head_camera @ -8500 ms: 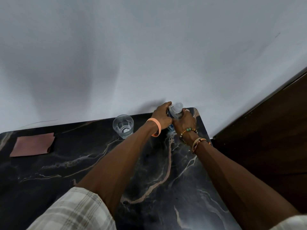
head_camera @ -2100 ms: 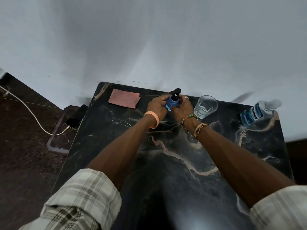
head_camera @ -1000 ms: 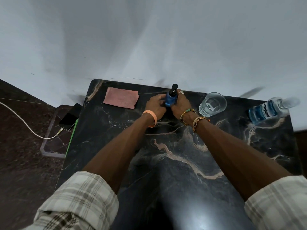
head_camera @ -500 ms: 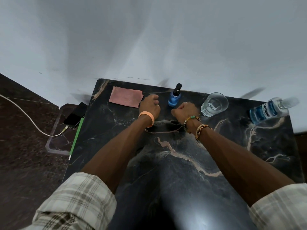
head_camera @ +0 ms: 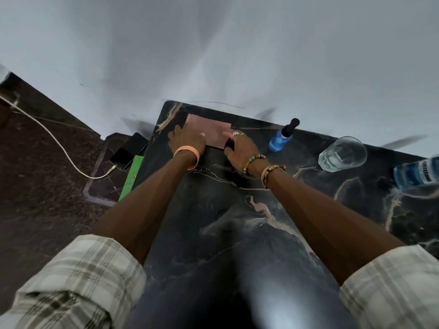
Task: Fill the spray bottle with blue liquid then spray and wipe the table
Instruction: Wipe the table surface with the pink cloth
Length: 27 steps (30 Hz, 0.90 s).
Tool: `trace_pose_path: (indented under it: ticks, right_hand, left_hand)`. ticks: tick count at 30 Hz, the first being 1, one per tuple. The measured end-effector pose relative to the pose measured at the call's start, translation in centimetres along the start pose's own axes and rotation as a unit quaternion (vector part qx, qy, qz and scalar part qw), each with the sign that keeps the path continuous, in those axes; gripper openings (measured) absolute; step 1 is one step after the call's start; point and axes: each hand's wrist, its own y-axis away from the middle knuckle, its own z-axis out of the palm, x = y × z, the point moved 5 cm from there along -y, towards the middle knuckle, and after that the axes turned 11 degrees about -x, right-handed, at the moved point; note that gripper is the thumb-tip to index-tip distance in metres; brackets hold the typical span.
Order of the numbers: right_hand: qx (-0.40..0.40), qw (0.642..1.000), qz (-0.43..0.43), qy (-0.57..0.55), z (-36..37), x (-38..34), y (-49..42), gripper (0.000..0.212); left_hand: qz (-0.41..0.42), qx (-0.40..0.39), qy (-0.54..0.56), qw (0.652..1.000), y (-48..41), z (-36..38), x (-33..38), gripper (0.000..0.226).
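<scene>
A small spray bottle (head_camera: 281, 139) with blue liquid and a black nozzle stands upright at the far edge of the black marble table (head_camera: 237, 233), with no hand on it. Left of it lies a flat pink cloth (head_camera: 213, 131). My left hand (head_camera: 187, 140) rests on the cloth's left end with its thumb lying on the fabric. My right hand (head_camera: 240, 148) is at the cloth's near right corner, a ringed finger on top and the thumb below the edge, pinching it. A clear bottle of blue liquid (head_camera: 418, 173) stands at the far right.
A glass of water (head_camera: 342, 153) stands between the spray bottle and the blue liquid bottle. The table's far edge meets a white wall. Off the table's left edge lie a phone (head_camera: 128, 150) on a white cable and a green item (head_camera: 130, 178) on a low dark slab.
Both hands let go of the spray bottle, which now stands alone, and moved left to the pink cloth. The view has shifted a little.
</scene>
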Motion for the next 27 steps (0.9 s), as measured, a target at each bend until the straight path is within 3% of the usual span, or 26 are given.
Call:
trace_pose_path:
  ticks: [7,11,13,15,17,19,20,22,27]
  right_hand:
    - [-0.076,0.994,0.002,0.077,2.5,-1.4,-1.7,0.049]
    - [-0.058,0.995,0.016,0.083,2.7,-1.1,-1.8,0.045]
    - [-0.035,0.993,0.032,0.106,2.5,-1.2,-1.7,0.053]
    - [0.027,0.992,0.034,0.117,1.8,-1.8,-1.3,0.078]
    - [0.048,0.994,-0.009,0.100,1.5,-2.7,-0.7,0.106]
    - [0.036,0.996,-0.043,0.072,1.8,-3.4,-0.1,0.106]
    - [0.038,0.996,-0.050,0.061,2.1,-3.7,0.5,0.095]
    - [0.074,0.994,-0.049,0.057,2.4,-3.7,2.2,0.073]
    - [0.077,0.992,-0.067,0.072,4.0,-2.4,7.0,0.059]
  left_hand:
    - [-0.014,-0.022,0.036,0.999,-1.5,0.9,-1.0,0.056]
    - [0.068,0.054,0.223,0.971,-1.5,-0.7,-1.1,0.031]
    - [0.107,0.051,0.289,0.950,-0.9,-1.3,-1.1,0.029]
    - [0.120,0.000,0.373,0.920,-0.3,-1.3,-1.0,0.033]
    - [0.095,-0.128,0.543,0.825,0.4,-0.7,-0.6,0.038]
    - [0.084,-0.263,0.644,0.713,1.6,-0.2,0.3,0.041]
    - [0.089,-0.304,0.652,0.689,2.5,-0.1,0.4,0.041]
    - [0.096,-0.337,0.646,0.678,4.1,0.3,-0.1,0.042]
    - [0.071,-0.330,0.623,0.706,8.1,2.9,-2.6,0.045]
